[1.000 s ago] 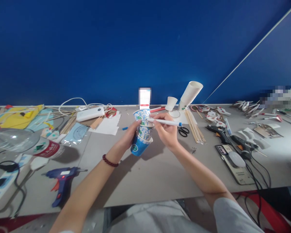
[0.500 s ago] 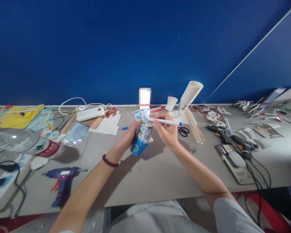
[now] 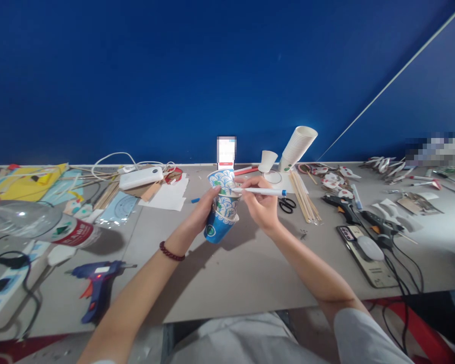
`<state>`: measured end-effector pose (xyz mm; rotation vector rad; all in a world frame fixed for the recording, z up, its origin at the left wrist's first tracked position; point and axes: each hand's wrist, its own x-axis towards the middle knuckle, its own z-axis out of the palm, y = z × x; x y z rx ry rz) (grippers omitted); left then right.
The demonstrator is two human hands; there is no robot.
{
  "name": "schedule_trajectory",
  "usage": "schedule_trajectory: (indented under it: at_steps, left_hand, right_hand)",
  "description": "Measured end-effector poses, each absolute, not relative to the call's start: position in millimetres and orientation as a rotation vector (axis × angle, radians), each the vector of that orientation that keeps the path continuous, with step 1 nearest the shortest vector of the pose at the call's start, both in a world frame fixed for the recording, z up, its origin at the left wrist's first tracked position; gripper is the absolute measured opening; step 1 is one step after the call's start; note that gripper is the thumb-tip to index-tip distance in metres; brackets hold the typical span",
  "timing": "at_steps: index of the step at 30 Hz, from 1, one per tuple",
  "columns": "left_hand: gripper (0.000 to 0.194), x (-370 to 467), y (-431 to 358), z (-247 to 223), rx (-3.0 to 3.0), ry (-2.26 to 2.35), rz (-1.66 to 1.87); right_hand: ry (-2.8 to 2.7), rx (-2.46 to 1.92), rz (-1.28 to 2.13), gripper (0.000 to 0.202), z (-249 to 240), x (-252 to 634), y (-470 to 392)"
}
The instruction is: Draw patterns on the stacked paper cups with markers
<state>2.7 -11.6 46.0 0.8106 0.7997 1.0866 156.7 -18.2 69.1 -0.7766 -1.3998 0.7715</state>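
Blue-and-white scale-patterned paper-cup column [image 3: 226, 208]: above the grey tabletop [image 3: 212, 293], left of the leaning white paper-cup stack [image 3: 297, 150] | Left hand [image 3: 207, 206]: thumb on the column's front, other fingers mostly hidden, holding it | Right hand [image 3: 264, 206]: fingers pinching 1 slim white blue-ended marker [image 3: 264, 191] at the upper cup [image 3: 220, 179] | Handling: probably light, dentable; grip gently around the bottom cup [image 3: 217, 230].

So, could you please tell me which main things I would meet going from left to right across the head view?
Plastic bottle → white box-shaped device → left hand with the blue-patterned cups → right hand with the white pen → wooden sticks → phone lying flat.
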Motion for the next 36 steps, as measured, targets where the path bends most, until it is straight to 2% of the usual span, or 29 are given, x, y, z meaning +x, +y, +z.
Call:
schedule_trajectory:
  at_steps: [36]
  left_hand:
    - [0.05, 3.4, -11.4, 44.3, 0.795, 0.794, 1.075]
  right_hand:
    - [-1.391, -0.802, 0.783, 0.003, 67.9, 158.7, -17.8]
